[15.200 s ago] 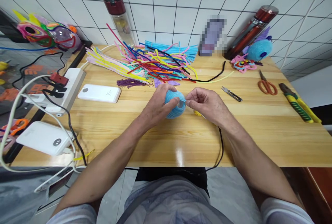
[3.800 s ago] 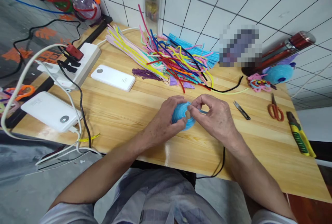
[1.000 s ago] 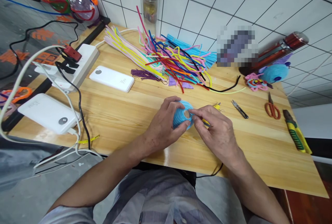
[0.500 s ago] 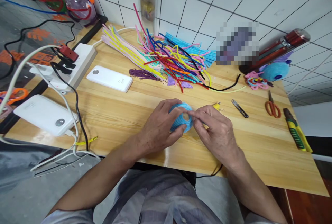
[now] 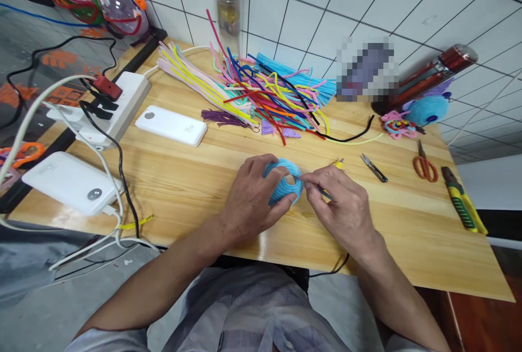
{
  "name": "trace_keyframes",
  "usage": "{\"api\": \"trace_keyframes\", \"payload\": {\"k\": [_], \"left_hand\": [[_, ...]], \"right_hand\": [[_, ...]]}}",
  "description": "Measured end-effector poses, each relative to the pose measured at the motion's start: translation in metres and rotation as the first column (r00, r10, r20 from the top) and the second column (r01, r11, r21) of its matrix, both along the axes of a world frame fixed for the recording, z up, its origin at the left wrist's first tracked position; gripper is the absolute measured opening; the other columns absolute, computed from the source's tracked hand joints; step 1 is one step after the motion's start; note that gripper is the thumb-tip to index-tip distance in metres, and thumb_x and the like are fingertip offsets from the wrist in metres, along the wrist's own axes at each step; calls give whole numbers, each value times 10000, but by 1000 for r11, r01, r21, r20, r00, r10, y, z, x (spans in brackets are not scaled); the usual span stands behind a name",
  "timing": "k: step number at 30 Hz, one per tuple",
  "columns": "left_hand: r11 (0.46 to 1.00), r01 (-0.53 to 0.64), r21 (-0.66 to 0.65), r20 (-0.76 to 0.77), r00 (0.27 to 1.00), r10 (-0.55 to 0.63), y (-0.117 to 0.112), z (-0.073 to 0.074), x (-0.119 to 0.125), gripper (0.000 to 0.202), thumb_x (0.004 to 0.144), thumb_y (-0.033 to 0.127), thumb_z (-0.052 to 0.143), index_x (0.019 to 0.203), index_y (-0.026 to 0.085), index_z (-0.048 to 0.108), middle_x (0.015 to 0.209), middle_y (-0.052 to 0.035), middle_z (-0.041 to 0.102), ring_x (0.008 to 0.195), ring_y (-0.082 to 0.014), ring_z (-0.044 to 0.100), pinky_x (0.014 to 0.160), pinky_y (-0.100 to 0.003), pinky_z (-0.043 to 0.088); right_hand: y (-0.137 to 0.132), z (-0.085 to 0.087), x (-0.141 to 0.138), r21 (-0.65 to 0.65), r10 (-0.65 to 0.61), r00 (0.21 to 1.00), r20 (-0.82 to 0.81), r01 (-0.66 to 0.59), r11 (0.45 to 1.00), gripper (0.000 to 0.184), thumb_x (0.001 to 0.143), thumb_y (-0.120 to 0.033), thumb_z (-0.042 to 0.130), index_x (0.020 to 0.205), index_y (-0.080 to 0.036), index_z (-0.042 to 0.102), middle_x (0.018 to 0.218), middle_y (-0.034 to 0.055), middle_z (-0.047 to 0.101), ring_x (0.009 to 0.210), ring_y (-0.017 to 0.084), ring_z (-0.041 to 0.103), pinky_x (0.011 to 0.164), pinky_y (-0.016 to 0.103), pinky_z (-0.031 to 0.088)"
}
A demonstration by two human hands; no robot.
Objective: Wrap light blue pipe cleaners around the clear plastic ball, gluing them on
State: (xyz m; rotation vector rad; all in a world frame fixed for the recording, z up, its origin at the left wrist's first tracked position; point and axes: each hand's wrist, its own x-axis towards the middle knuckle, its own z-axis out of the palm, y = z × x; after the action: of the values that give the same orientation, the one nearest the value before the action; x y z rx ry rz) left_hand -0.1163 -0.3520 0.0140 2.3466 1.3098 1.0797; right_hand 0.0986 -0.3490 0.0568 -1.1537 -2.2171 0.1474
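Note:
A light-blue coil of pipe cleaner (image 5: 281, 194), rounded and with a hole in its middle, sits between my hands over the near part of the table. My left hand (image 5: 248, 199) is closed around its left side, fingers over the top and thumb along the lower edge. Thumb and forefinger of my right hand (image 5: 346, 210) pinch at the coil's right edge, on what looks like a blue pipe cleaner end. A short bluish piece (image 5: 327, 195) shows under those fingers; most of it is hidden. Just behind the right hand lies a small yellow-handled tool (image 5: 338, 164), partly covered.
A heap of coloured pipe cleaners (image 5: 277, 91) spreads along the back. To the right lie thread snips (image 5: 374, 168), red-handled scissors (image 5: 425, 164) and green-yellow pliers (image 5: 463, 202). White power banks (image 5: 171, 125), a power strip (image 5: 122, 102) and cables take up the left.
The right fingertips have drawn back slightly from the coil's hole to its right edge. My left hand keeps its hold on the coil. The view has shifted a little.

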Motion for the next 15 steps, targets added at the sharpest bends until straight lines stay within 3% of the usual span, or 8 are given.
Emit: {"api": "trace_keyframes", "payload": {"k": [7, 11, 15], "left_hand": [[997, 67, -31, -24, 997, -67, -2, 3, -4, 363, 959, 300, 642, 1296, 167, 624, 1393, -203, 606, 1250, -358, 574, 1072, -542, 524], [999, 42, -26, -4, 999, -42, -4, 2, -4, 363, 952, 283, 652, 1297, 193, 588, 1394, -195, 620, 1271, -366, 584, 1086, -580, 526], [992, 96, -81, 88, 992, -89, -4, -3, -1, 326, 967, 263, 665, 1255, 228, 516, 1400, -176, 610, 1413, -346, 570, 1146, -564, 540]], "right_hand": [[1, -2, -4, 30, -11, 1000, 0, 11, 999, 231, 1027, -83, 610, 1104, -222, 778, 896, 47, 762, 819, 174, 746, 725, 302, 596], [1, 0, -6, 21, 20, 999, -35, -19, 1000, 251, 1015, -50, 594, 1105, -206, 770, 896, 48, 760, 822, 165, 751, 748, 284, 611], [0, -3, -5, -23, 20, 998, -59, -22, 999, 253, 1007, -51, 590, 1108, -207, 762, 912, 45, 759, 834, 167, 748, 754, 282, 613]]}}
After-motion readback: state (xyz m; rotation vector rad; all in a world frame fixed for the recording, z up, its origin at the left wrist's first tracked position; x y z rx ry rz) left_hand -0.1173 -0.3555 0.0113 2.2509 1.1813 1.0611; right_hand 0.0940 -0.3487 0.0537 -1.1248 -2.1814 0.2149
